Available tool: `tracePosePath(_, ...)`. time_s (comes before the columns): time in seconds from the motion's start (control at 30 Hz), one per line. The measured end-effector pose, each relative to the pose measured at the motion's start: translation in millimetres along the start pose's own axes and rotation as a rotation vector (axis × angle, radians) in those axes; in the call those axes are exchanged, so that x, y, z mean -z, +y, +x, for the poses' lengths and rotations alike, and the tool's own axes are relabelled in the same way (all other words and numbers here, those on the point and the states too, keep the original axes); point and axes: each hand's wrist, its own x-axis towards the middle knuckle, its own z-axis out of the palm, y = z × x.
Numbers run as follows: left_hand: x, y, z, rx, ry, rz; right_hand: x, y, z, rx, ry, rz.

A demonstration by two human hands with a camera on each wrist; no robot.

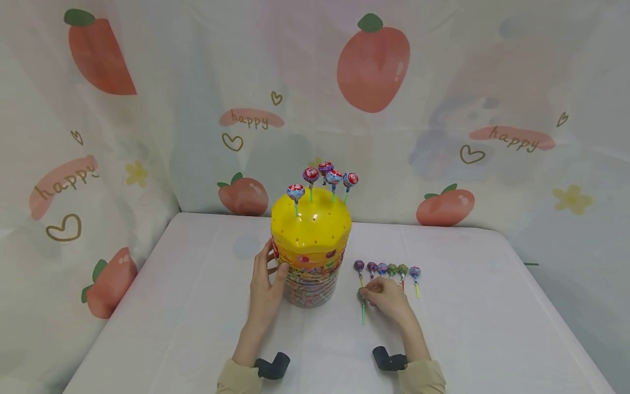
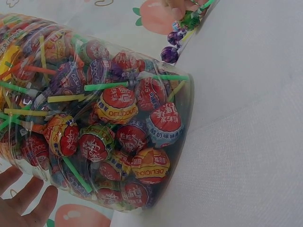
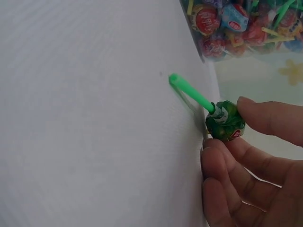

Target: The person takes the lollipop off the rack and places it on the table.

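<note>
A tall clear jar (image 1: pixel 311 287) with a yellow lid (image 1: pixel 315 224) stands upright, packed with wrapped lollipops (image 2: pixel 116 105). Several lollipops (image 1: pixel 296 192) stand in the lid's holes, sticks down. At the jar's left side my left hand (image 1: pixel 266 293) rests with spread fingers; fingertips (image 2: pixel 47 198) show against its wall in the left wrist view. My right hand (image 1: pixel 389 298) pinches the wrapped head of a green lollipop (image 3: pixel 226 124) between thumb and fingers. Its green stick (image 3: pixel 191 92) points toward the table's near side, and the hand is low over the tabletop.
Beyond the right hand, a row of several lollipops (image 1: pixel 415 271) lies on the white tabletop (image 1: pixel 467 328), partly covered by the fingers. A fruit-patterned cloth (image 1: pixel 315 65) hangs behind and at the left. Black wrist mounts (image 1: pixel 273 366) sit at both sleeves.
</note>
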Motion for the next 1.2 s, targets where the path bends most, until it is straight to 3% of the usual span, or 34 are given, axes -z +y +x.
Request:
tracePosePath(0.63,1.6,0.7,0.0,-0.004,-0.003,0.007,6.5,-9.3,-3.5,-0.037,0.017,-0.019)
tracePosePath(0.97,1.9,1.9,0.7,0.009,-0.005,0.005,20.8,-31.6,-12.3,0.078,0.128,-0.03)
tracePosePath(1.2,0.5,1.0,-0.2,0.023,-0.009,-0.008,32.9,-51.4,-24.4,0.146,0.217,0.036)
